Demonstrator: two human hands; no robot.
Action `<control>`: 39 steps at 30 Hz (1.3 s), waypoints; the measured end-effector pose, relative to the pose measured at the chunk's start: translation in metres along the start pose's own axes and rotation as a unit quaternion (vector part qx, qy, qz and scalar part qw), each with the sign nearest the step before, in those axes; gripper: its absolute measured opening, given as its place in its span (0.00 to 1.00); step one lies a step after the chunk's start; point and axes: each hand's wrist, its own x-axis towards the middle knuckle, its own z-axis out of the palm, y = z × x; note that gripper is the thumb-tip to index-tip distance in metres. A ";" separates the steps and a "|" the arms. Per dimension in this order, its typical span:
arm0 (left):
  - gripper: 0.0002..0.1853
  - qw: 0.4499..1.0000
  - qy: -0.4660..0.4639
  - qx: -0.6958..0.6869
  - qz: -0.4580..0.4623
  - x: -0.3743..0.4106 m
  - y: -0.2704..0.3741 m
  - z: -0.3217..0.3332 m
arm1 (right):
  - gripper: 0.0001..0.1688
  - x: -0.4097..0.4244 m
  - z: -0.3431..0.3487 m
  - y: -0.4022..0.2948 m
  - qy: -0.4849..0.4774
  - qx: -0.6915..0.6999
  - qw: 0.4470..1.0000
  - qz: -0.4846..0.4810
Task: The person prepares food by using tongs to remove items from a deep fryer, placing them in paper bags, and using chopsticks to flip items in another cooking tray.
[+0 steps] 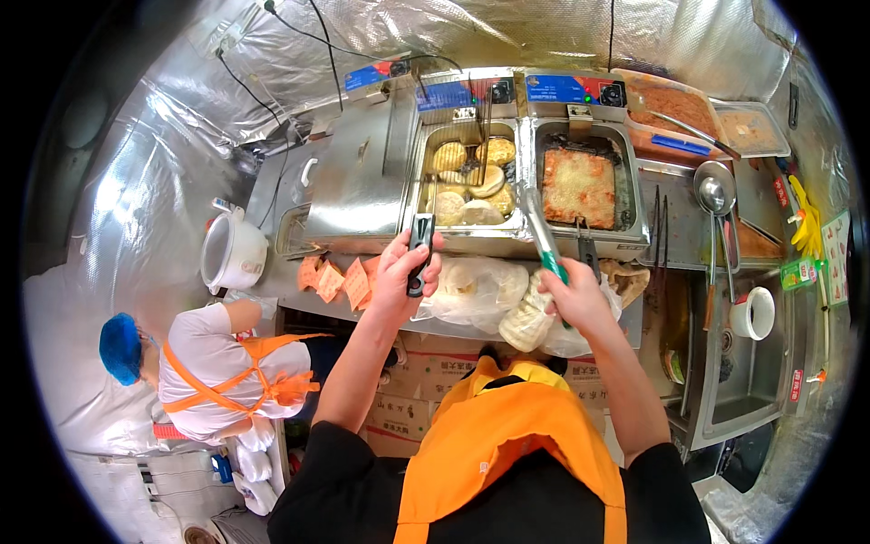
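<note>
My left hand point(408, 268) grips the black handle point(421, 255) of a wire fryer basket point(479, 102), which is tilted up over the left fryer point(515, 204). Behind its wires, several round flatbreads point(487, 181) lie in the oil, some golden and others pale. My right hand point(578, 292) is closed around the green handle of a metal utensil point(542, 228), probably tongs. The utensil's tip is near the wall between the fryers, apart from the breads. In the right fryer point(635, 204), a reddish-brown square slab of food point(579, 187) sits in oil, with a black basket handle point(588, 251) projecting towards me.
Plastic bags of pale round dough pieces point(469, 285) lie before the fryers, beside orange paper sleeves point(353, 282). Ladles point(715, 190) and a sink point(747, 387) are right; a tub of reddish filling point(669, 102) stands behind. A co-worker point(231, 360) is at left.
</note>
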 end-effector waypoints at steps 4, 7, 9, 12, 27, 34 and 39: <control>0.12 0.997 -0.031 0.049 0.060 0.007 0.022 0.006 | 0.24 0.092 0.058 0.005 0.028 -0.183 0.983 -0.012; 0.12 0.995 -0.053 0.065 0.047 0.008 0.034 0.005 | 0.26 0.143 0.084 0.017 0.076 -0.271 0.960 -0.011; 0.12 0.994 -0.075 0.062 0.050 0.010 0.034 -0.002 | 0.19 0.161 0.086 0.021 0.082 -0.170 0.982 0.028; 0.12 0.995 -0.089 0.035 0.035 0.012 0.030 -0.015 | 0.10 0.168 0.083 0.020 0.097 0.025 0.991 0.086; 0.11 0.992 -0.119 -0.037 -0.023 0.019 0.014 -0.051 | 0.18 0.140 0.105 0.009 0.082 -0.416 0.905 0.007; 0.10 0.994 -0.086 -0.060 -0.031 0.012 0.006 -0.038 | 0.18 0.127 0.065 -0.005 0.010 -0.323 0.945 0.045; 0.10 0.994 -0.038 -0.081 -0.062 0.007 -0.001 -0.028 | 0.14 0.093 0.050 -0.001 0.042 -0.133 0.989 0.048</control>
